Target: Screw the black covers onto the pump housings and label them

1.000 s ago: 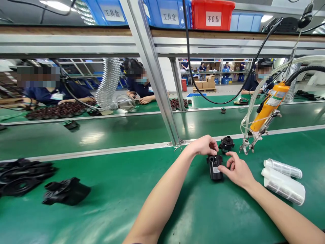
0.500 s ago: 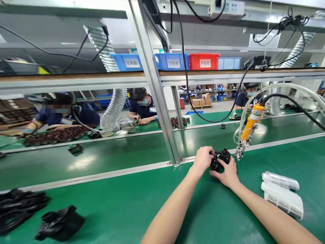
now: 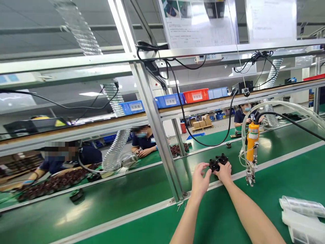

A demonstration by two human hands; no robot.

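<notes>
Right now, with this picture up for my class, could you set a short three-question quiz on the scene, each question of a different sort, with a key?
1. Multiple choice: What colour is the body of the hanging tool?
A) green
B) orange
C) red

2. True or false: The labelled red bin stands between blue bins.

3. Short answer: The left hand and right hand are close to two black parts. Which hand is nearer the hanging tool?

Key: 1. B, orange. 2. True. 3. The right hand.
</notes>
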